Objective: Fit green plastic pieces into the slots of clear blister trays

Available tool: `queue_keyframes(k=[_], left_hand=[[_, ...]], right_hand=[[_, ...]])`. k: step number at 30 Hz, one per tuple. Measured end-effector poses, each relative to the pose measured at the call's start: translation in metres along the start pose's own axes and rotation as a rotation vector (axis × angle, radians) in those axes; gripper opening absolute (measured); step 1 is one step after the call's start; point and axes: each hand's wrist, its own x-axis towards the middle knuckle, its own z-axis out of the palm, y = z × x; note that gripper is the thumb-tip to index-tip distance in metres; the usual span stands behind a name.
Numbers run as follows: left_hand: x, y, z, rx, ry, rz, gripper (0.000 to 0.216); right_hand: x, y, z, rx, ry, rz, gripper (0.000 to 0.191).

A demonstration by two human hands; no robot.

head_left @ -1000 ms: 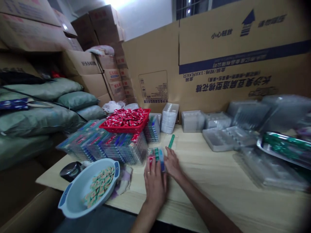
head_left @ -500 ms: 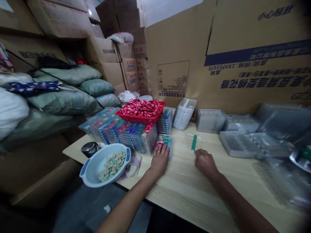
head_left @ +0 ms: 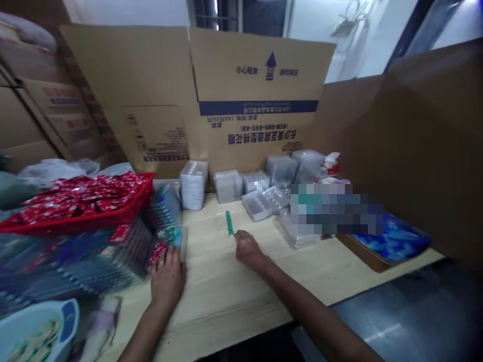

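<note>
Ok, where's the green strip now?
In the head view, the green strip lies just left of centre on the table, its near end by the right hand.

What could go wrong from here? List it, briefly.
The red basket rests on stacked clear trays; if they shift, it might spill its red packets.
The left hand is on a filled tray close beside that stack and could nudge it.
The right hand is right by the green strip and might knock it askew.
</note>
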Motion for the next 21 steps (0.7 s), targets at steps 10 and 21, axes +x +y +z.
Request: queue_keyframes(k=[10,21], left_hand=[[-0.026,0.045,0.0,-0.246,0.061,0.15,0.045],[0.003,0.151,0.009,-0.29,-0.252,0.265,0.036]], right_hand=[[-0.043,0.064,-0.092,-0.174,0.265,0.396,0.044],[-0.065,0.128,-0.102,-0.22,0.072,0.699,0.064]])
